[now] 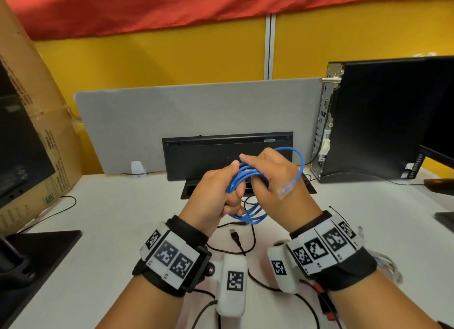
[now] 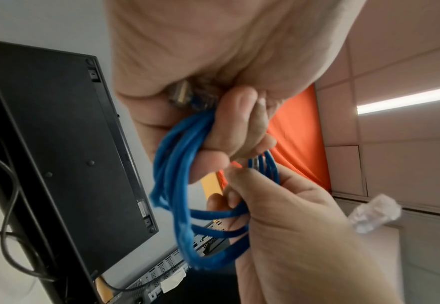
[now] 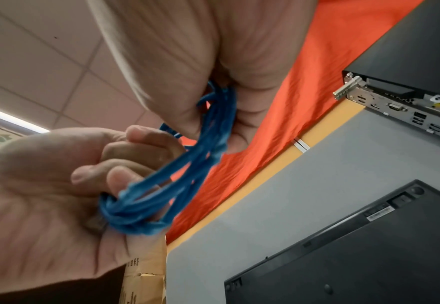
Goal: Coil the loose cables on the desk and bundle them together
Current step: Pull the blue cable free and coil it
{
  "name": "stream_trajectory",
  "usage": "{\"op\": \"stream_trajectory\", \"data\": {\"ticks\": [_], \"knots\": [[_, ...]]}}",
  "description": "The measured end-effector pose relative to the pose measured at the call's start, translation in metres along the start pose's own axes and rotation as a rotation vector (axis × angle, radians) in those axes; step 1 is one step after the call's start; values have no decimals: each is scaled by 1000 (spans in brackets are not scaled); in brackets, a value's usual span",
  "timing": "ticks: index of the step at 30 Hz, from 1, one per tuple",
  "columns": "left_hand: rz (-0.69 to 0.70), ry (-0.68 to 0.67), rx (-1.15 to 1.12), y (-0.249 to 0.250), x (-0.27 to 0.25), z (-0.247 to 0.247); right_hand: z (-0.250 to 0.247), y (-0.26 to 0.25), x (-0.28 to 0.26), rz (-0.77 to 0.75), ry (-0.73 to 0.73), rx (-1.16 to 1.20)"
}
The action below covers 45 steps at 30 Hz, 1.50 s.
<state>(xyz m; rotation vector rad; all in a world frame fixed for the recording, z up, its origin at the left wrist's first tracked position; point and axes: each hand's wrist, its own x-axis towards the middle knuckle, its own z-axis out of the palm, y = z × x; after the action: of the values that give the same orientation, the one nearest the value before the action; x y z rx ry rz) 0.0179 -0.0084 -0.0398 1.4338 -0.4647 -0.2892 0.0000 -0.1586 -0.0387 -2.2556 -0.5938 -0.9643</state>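
A blue network cable (image 1: pixel 248 175), wound into several loops, hangs between both hands above the white desk (image 1: pixel 103 230). My left hand (image 1: pixel 216 193) grips one side of the coil (image 2: pixel 172 164) in a fist. My right hand (image 1: pixel 270 179) holds the other side (image 3: pixel 213 123), index finger stretched out over the loops. One loop arcs up over the right hand, and the clear plug (image 1: pixel 286 187) dangles by its knuckles. A thin black USB cable (image 1: pixel 237 237) lies loose on the desk under the hands.
A black keyboard (image 1: pixel 221 154) leans upright against the grey divider (image 1: pixel 172 117). A black computer case (image 1: pixel 383 117) stands at the right, a cardboard box (image 1: pixel 36 122) at the left. More thin black wires (image 1: pixel 49 213) run over the desk.
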Motion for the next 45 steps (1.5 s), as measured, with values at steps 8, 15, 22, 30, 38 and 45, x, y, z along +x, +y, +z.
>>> {"op": "stream_trajectory", "data": {"ticks": [8,15,22,30,38,45], "knots": [[19,98,57,4,-3,9,-2,-2,0,2,50,-102],[40,165,20,2,-1,4,-2,4,2,-10,-13,50],[173,199,-36,6,-1,-4,-5,4,2,148,-21,561],[302,205,189,5,-1,-4,-9,13,1,362,-190,804],[148,415,131,3,7,-15,-14,13,5,607,23,932],[86,416,75,2,7,-10,-24,4,12,525,177,1470]]}}
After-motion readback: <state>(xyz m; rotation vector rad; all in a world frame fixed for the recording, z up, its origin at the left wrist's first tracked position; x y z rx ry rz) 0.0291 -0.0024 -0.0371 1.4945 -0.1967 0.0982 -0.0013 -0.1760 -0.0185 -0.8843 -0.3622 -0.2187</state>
